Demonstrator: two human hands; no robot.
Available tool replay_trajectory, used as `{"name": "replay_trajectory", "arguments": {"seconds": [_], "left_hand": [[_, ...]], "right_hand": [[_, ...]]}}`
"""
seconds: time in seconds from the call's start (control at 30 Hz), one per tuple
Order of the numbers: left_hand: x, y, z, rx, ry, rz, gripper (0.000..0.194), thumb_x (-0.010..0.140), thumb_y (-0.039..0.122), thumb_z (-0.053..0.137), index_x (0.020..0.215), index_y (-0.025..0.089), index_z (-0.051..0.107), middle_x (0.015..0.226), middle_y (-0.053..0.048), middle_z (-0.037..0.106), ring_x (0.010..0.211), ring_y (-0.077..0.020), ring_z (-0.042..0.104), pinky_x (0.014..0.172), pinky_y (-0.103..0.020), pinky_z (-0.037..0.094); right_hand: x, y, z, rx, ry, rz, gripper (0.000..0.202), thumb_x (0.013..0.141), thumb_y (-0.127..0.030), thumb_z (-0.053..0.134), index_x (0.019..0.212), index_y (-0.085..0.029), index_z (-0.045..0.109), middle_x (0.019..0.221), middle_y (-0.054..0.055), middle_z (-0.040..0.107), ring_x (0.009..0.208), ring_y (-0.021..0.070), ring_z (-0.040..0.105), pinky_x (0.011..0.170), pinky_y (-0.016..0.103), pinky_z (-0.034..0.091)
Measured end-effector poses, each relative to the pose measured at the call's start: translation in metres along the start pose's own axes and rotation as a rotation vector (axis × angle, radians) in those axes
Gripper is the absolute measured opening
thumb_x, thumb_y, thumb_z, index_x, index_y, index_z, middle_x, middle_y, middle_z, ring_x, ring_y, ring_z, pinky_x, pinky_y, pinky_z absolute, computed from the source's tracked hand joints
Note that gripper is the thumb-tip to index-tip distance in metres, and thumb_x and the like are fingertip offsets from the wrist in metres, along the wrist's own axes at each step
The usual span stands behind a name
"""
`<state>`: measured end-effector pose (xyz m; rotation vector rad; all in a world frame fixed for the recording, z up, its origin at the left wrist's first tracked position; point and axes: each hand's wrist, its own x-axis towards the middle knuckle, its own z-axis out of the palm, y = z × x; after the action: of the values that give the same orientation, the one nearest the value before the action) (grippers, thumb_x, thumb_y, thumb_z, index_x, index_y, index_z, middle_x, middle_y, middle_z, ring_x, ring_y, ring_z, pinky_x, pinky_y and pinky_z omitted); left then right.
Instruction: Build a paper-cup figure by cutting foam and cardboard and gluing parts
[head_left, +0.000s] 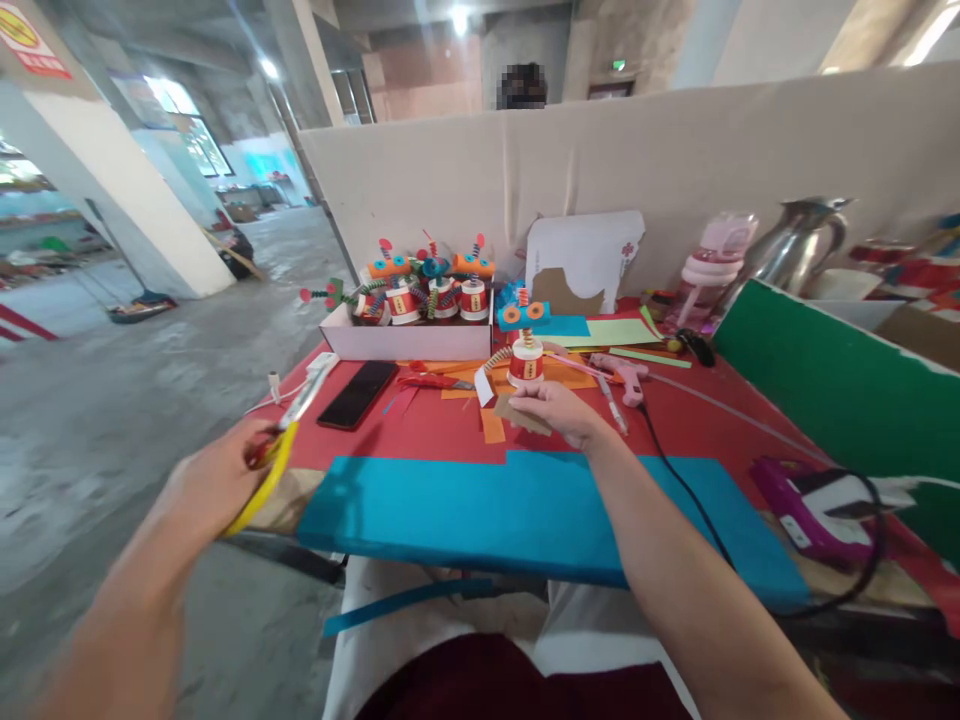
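My left hand (217,475), at the table's left edge, is closed on scissors (271,485) with a yellow handle, blades pointing up and away. My right hand (559,410) pinches a small piece of brown cardboard (525,416) over the red tabletop. Just behind it stands a paper-cup figure (527,362) with a blue head, orange ring eyes and a coiled paper arm. A folded white paper strip (484,387) is beside the figure. Orange paper scraps (493,427) lie near my right hand.
A white box (409,343) holds several similar cup figures. A phone (358,393), a red-handled tool (431,380), a pink glue gun (622,372) and a pen (612,405) lie around. Blue paper (465,510) covers the front edge. A purple device (814,510) and green board (840,380) stand right.
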<state>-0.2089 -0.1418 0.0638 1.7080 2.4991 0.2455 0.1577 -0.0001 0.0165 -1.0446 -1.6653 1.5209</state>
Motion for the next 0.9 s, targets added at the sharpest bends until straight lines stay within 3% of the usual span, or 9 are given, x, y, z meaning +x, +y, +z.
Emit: {"name": "replay_trajectory", "arguments": {"seconds": [0.1,0.17,0.3,0.53,0.63,0.7,0.77,0.83,0.9], "left_hand": [[0.005,-0.041,0.008,0.274,0.038,-0.106,0.050,0.081,0.044,0.040,0.117,0.018,0.061,0.098,-0.008,0.074,0.085,-0.0264,0.066,0.063,-0.024,0.042],[0.006,-0.056,0.018,0.336,0.062,-0.133,0.049,0.083,0.045,0.038,0.116,0.019,0.064,0.095,-0.008,0.075,0.083,-0.0263,0.067,0.061,-0.023,0.041],[0.005,-0.060,0.030,0.328,0.125,-0.184,0.053,0.084,0.047,0.035,0.115,0.018,0.066,0.093,-0.010,0.075,0.079,-0.0283,0.067,0.055,-0.024,0.041],[0.015,-0.060,0.028,0.315,0.041,-0.112,0.048,0.083,0.043,0.039,0.113,0.019,0.066,0.076,-0.009,0.071,0.078,-0.0278,0.066,0.061,-0.028,0.046],[0.009,-0.024,0.015,0.176,0.221,-0.043,0.051,0.082,0.046,0.037,0.112,0.016,0.064,0.081,-0.012,0.068,0.088,-0.0313,0.062,0.078,-0.041,0.049],[-0.006,0.022,0.001,-0.280,0.310,0.104,0.049,0.078,0.054,0.045,0.111,0.020,0.061,0.089,-0.007,0.067,0.087,-0.0256,0.062,0.082,-0.040,0.050],[-0.032,0.072,-0.012,-0.889,0.297,0.369,0.041,0.080,0.061,0.044,0.089,0.025,0.061,0.077,-0.002,0.064,0.077,-0.0209,0.061,0.081,-0.040,0.052],[-0.068,0.112,-0.018,-1.179,0.070,0.604,0.060,0.080,0.075,0.025,0.056,0.027,0.053,0.049,-0.002,0.050,0.054,-0.0188,0.053,0.077,-0.044,0.054],[-0.108,0.134,-0.013,-0.974,-0.268,0.629,0.074,0.077,0.082,0.010,0.051,0.031,0.056,0.041,-0.002,0.043,0.043,-0.0184,0.047,0.066,-0.045,0.055]], "right_hand": [[0.000,0.000,0.001,0.110,0.038,0.022,0.017,0.069,-0.033,0.070,0.068,-0.018,0.064,0.067,0.000,0.066,0.063,0.0125,0.058,0.053,0.021,0.040],[0.000,-0.001,0.000,0.199,0.093,0.032,0.020,0.068,-0.036,0.071,0.071,-0.019,0.063,0.064,0.000,0.066,0.058,0.0119,0.056,0.049,0.021,0.038],[0.003,0.001,-0.004,0.349,0.209,0.017,0.027,0.062,-0.040,0.074,0.072,-0.019,0.061,0.060,-0.001,0.064,0.053,0.0106,0.053,0.045,0.020,0.034],[0.008,0.006,-0.006,0.465,0.296,0.036,0.028,0.057,-0.038,0.076,0.073,-0.019,0.062,0.063,-0.001,0.065,0.056,0.0114,0.054,0.047,0.021,0.035],[0.009,0.006,-0.005,0.480,0.345,0.006,0.028,0.055,-0.038,0.075,0.071,-0.019,0.060,0.062,-0.002,0.064,0.053,0.0100,0.052,0.046,0.021,0.034],[0.010,0.008,-0.004,0.474,0.358,0.007,0.029,0.055,-0.039,0.075,0.071,-0.019,0.060,0.062,-0.002,0.064,0.053,0.0100,0.052,0.046,0.021,0.035],[0.010,0.009,-0.002,0.452,0.351,0.043,0.030,0.055,-0.040,0.074,0.073,-0.020,0.060,0.062,-0.002,0.064,0.053,0.0107,0.053,0.046,0.021,0.036],[0.011,0.011,-0.001,0.424,0.348,0.077,0.030,0.055,-0.041,0.073,0.072,-0.020,0.058,0.061,-0.001,0.063,0.051,0.0113,0.052,0.045,0.022,0.036],[0.011,0.011,0.001,0.385,0.346,0.087,0.029,0.056,-0.040,0.072,0.070,-0.021,0.057,0.059,-0.001,0.062,0.049,0.0119,0.050,0.043,0.022,0.035]]}}
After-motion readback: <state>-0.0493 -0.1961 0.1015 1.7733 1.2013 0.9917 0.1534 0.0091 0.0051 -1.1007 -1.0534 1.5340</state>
